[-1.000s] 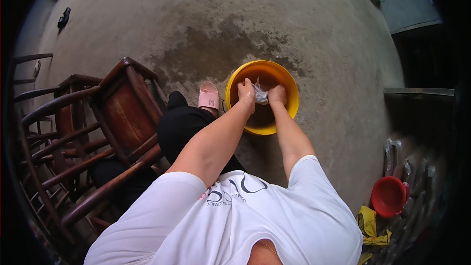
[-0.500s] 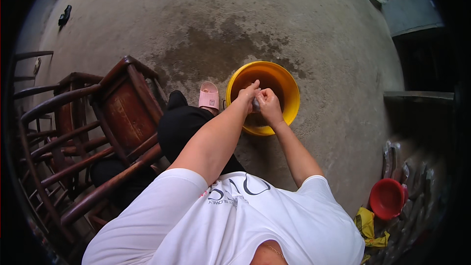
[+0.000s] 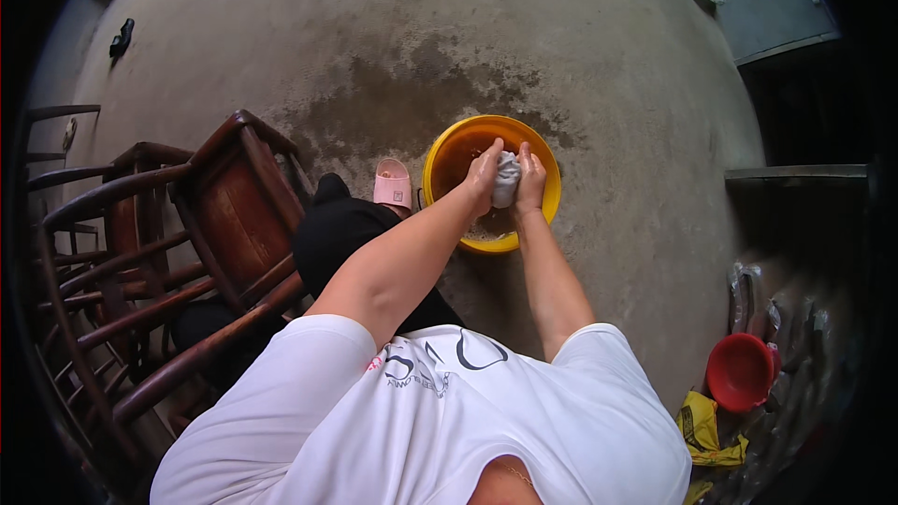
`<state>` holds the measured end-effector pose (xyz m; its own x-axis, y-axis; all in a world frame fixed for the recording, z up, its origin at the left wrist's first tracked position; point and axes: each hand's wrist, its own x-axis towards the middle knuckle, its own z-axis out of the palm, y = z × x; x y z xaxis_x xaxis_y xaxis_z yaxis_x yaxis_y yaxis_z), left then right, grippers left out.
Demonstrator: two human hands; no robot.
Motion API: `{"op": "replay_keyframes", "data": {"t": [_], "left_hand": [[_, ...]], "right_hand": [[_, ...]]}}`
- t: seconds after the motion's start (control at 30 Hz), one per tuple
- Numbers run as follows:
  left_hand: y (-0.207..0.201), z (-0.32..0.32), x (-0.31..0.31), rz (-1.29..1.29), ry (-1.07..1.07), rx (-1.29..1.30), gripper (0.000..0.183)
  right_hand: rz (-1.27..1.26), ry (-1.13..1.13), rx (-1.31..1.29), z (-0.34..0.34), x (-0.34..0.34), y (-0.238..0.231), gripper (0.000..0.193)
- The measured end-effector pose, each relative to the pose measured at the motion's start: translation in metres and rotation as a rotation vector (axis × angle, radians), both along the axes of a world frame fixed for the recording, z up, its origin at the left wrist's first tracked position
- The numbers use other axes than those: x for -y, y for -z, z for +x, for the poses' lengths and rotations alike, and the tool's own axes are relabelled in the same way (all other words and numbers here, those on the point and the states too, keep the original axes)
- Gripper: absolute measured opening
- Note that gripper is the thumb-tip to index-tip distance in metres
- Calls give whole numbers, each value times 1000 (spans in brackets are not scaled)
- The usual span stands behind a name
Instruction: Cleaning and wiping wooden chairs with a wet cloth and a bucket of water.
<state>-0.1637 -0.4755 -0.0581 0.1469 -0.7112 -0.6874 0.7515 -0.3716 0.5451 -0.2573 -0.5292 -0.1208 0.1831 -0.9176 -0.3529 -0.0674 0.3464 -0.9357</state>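
Between my two hands is a bunched-up, wet-looking grey cloth (image 3: 506, 180), held over a round yellow bucket (image 3: 554, 189). My left hand (image 3: 482, 176) presses on the cloth's left side and my right hand (image 3: 530, 178) on its right side, with the fingers pointing away from me. Brownish water (image 3: 453, 164) with some foam shows inside the bucket, below the hands. The underside of the cloth is hidden.
Dark wooden chairs (image 3: 224, 215) crowd the left side. A foot in a pink slipper (image 3: 393, 185) is beside the bucket, and a wet patch (image 3: 374, 98) darkens the concrete behind it. At the lower right sit a red basin (image 3: 739, 372) and a yellow bag (image 3: 703, 430).
My hands have moved apart from their closed clasp to either side of the cloth, which now shows plainly between them. The whole view has shifted slightly.
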Motion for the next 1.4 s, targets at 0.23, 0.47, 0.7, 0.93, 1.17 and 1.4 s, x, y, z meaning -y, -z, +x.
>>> {"op": "replay_keyframes", "data": {"t": [0.23, 0.47, 0.7, 0.93, 1.17, 1.4], "left_hand": [[14, -5, -2, -206, 122, 6, 82], [-44, -1, -15, -269, 487, -136, 75], [-62, 3, -19, -285, 579, -178, 35], [-55, -6, -17, -206, 499, -443, 16], [-55, -4, -13, -102, 610, 173, 24], [-16, -16, -22, 37, 609, 982, 35]], "right_hand": [[39, -231, 356, 18, -16, -86, 43], [-48, -139, 70, 0, 14, -88, 35], [115, -521, 285, -12, 21, -115, 48], [113, -633, 783, -20, 16, -118, 42], [275, -377, 417, 4, 16, -126, 30], [271, -35, 253, 15, 12, -65, 20]]}}
